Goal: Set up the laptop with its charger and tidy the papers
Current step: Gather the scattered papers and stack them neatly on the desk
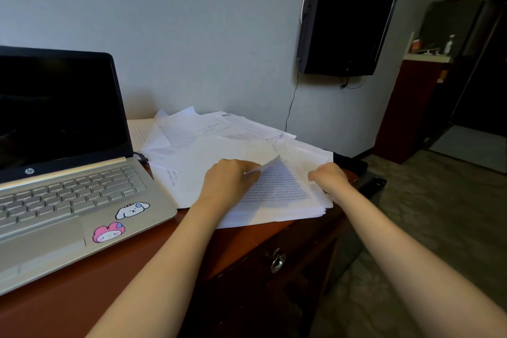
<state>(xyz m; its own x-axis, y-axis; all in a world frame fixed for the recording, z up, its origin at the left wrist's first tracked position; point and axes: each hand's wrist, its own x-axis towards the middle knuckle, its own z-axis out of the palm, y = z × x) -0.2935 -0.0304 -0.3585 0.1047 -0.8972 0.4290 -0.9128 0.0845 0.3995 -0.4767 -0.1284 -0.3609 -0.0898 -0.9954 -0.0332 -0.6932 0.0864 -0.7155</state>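
An open silver laptop (68, 195) with a dark screen and two cartoon stickers sits at the left of the reddish wooden desk (170, 244). To its right lies a loose, spread pile of white printed papers (219, 134). My left hand (229, 181) pinches the lifted corner of a printed sheet (277, 186) on top of the pile. My right hand (327, 177) grips the right edge of the pile near the desk's corner. No charger shows clearly; only a dark cable end (141, 157) lies by the laptop's hinge.
A black TV (348, 14) hangs on the wall above the desk's right end, its cable dropping behind the papers. A dark object (354, 163) lies at the desk's far right corner. The desk front has a drawer with a metal handle (277, 261). Carpeted floor lies to the right.
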